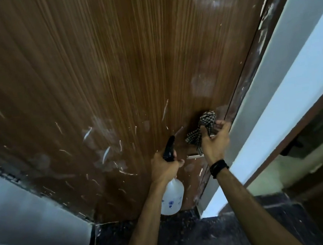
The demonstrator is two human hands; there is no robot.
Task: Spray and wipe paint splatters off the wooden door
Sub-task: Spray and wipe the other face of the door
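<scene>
A brown wooden door fills the view, streaked with white paint splatters across its lower left and middle. My left hand grips the black trigger head of a white spray bottle, its nozzle aimed up at the door. My right hand holds a bunched black-and-white checked cloth against the door close to its right edge. A black band sits on my right wrist.
A paint-smeared door frame and a white wall run along the right. Another white wall stands at the lower left. The dark speckled floor lies below. A small metal fitting shows on the door under the cloth.
</scene>
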